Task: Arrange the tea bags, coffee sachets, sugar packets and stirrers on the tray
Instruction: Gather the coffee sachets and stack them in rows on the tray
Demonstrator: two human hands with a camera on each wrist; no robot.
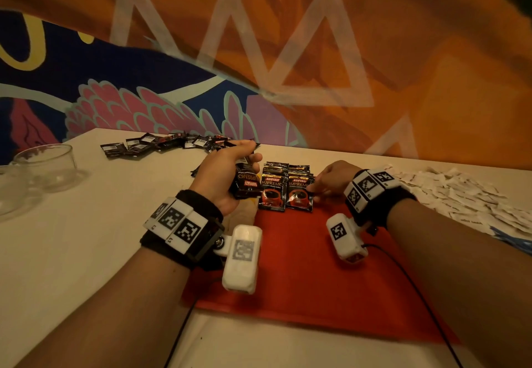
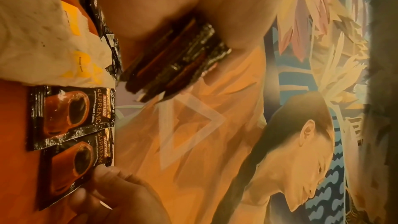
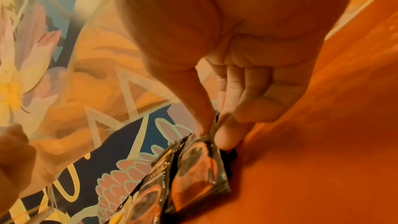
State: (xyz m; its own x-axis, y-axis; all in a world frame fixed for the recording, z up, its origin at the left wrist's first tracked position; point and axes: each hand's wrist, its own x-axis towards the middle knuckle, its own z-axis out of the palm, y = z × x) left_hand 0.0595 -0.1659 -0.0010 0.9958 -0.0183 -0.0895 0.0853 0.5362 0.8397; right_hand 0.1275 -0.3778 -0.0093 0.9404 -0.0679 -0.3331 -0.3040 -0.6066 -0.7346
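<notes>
A pale counter ran along a painted mural wall. At its far left stood two clear glass bowls. A loose scatter of dark coffee sachets lay along the back edge, and a heap of white sugar packets spread over the right side, with something thin and blue at its near edge, too blurred to name. A red tray lay flat in the middle, with cables trailing across it from the wrist cameras.

The left hand was clenched around a stack of coffee sachets, held edge-on above the tray's far left corner. The right hand reached down to the right-hand pile, thumb and fingers pinching the edge of its top sachet.

Two neat piles of sachets sat side by side on the tray's far edge, printed faces up; the left pile lay just beside the left hand's stack, and the two piles touched or slightly overlapped. Both hands were close together over that far edge, while the scattered sachets lay well behind the left hand and the sugar heap well to the right of the right hand.
</notes>
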